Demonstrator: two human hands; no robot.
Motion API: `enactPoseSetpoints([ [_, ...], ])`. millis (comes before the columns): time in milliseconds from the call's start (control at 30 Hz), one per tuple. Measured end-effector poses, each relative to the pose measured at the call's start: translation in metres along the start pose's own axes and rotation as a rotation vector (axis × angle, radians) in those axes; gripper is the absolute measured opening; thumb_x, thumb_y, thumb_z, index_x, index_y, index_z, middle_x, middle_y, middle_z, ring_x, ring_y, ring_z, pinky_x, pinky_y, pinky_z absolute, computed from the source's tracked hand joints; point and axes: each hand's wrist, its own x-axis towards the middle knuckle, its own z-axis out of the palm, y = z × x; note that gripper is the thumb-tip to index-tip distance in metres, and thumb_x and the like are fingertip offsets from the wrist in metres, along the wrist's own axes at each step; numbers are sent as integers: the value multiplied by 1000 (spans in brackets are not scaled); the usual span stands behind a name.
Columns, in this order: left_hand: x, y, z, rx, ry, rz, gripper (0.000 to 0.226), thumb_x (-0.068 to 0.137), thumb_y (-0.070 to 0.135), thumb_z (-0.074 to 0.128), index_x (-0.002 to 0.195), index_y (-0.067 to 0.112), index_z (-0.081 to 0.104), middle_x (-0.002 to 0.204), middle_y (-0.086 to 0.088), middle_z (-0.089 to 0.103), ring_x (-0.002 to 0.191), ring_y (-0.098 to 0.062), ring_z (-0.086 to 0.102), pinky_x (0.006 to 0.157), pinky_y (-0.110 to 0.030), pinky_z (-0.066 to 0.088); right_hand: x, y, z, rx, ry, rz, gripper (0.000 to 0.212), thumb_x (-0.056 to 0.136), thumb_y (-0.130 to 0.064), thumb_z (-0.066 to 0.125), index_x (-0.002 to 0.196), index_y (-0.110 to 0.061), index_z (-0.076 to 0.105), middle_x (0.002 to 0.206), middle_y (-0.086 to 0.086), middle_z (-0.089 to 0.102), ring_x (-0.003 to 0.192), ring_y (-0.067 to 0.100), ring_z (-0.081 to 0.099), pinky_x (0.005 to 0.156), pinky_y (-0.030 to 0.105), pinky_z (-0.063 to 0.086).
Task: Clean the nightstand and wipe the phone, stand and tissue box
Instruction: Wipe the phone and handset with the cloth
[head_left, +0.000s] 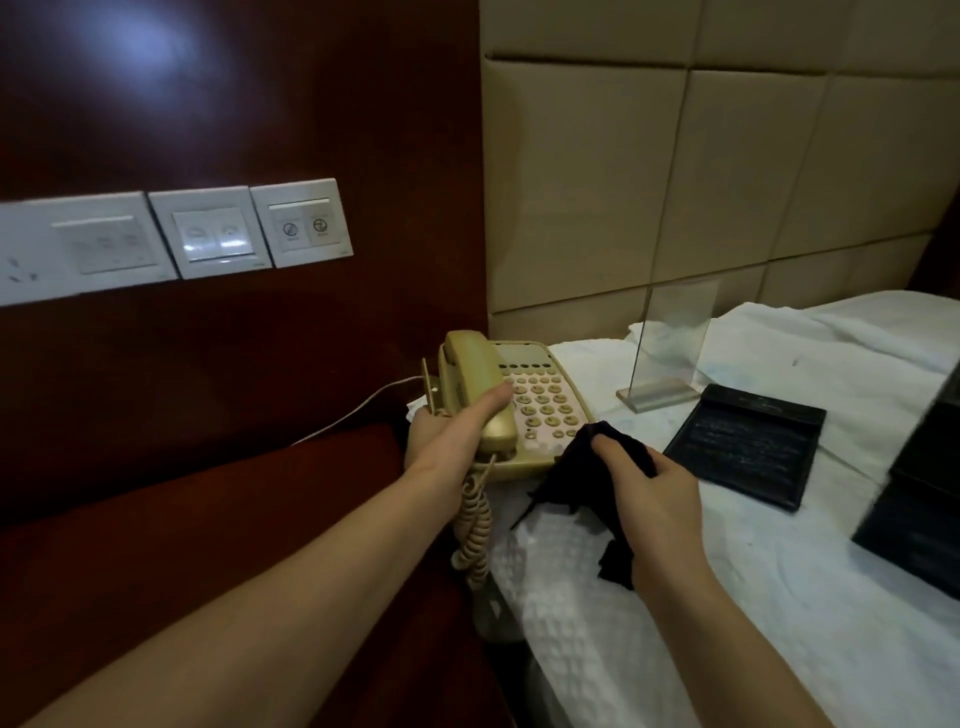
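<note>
A beige desk phone (545, 395) sits on the white bed cover at the bed's left edge. My left hand (447, 431) grips its handset (475, 384), thumb laid across the top, with the coiled cord (475, 530) hanging below. My right hand (654, 493) holds a dark cloth (571, 478) bunched against the phone's front right corner. A clear acrylic stand (672, 338) is upright on the bed behind the phone. A black box (919, 493), cut off at the right edge, lies on the bed; I cannot tell whether it is the tissue box.
A black leather tray (748, 447) lies on the white bed cover (727, 597) right of the phone. The dark red nightstand top (208, 519) stretches left below my left arm. White wall switches (218, 234) are mounted on the dark wood panel. A padded beige headboard (701, 182) rises behind.
</note>
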Motion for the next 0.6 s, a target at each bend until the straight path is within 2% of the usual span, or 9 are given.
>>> enactPoseSetpoints([
  [100, -26, 16, -29, 31, 23, 100, 120, 25, 70, 94, 130, 23, 60, 111, 1, 76, 99, -23, 75, 93, -46, 60, -27, -7, 11, 36, -49, -5, 13, 85, -30, 74, 90, -19, 76, 83, -1, 75, 80, 16, 71, 64, 27, 50],
  [233, -70, 34, -79, 70, 52, 221, 100, 39, 58, 98, 127, 28, 60, 112, 3, 75, 98, -20, 76, 87, -47, 63, -73, -20, 25, 63, -191, 16, 10, 88, -30, 71, 88, -20, 75, 76, -3, 76, 71, 13, 72, 56, 22, 51],
  [300, -95, 38, -108, 59, 72, 243, 90, 44, 51, 96, 124, 28, 61, 111, 2, 76, 96, -19, 77, 84, -47, 64, -101, -24, 33, 76, -284, 62, 12, 87, -31, 72, 91, -20, 76, 79, -2, 77, 74, 16, 74, 61, 30, 58],
  [367, -123, 39, -141, 43, 93, 250, 85, 46, 49, 92, 123, 29, 62, 112, 0, 76, 95, -20, 78, 83, -48, 64, -132, -23, 42, 61, -363, 105, 14, 85, -34, 72, 92, -23, 76, 82, 0, 77, 79, 22, 75, 75, 42, 61],
  [433, -150, 35, -176, 58, 120, 261, 87, 48, 50, 91, 128, 29, 61, 115, 0, 76, 96, -20, 78, 82, -48, 64, -163, -19, 49, 28, -430, 126, 13, 84, -35, 73, 88, -23, 76, 79, 0, 77, 77, 21, 74, 78, 45, 60],
  [533, -189, 23, -230, 53, 197, 273, 88, 50, 49, 89, 131, 29, 60, 113, 1, 76, 94, -17, 78, 75, -38, 65, -209, -16, 61, -48, -565, 163, 14, 87, -29, 72, 78, -20, 78, 74, 1, 75, 68, 16, 72, 64, 32, 53],
  [600, -208, 13, -261, 35, 264, 257, 86, 51, 48, 88, 130, 27, 62, 111, 1, 77, 92, -16, 78, 68, -30, 63, -234, -13, 69, -77, -668, 211, 13, 88, -29, 72, 79, -20, 79, 78, 4, 76, 71, 19, 73, 64, 33, 54],
])
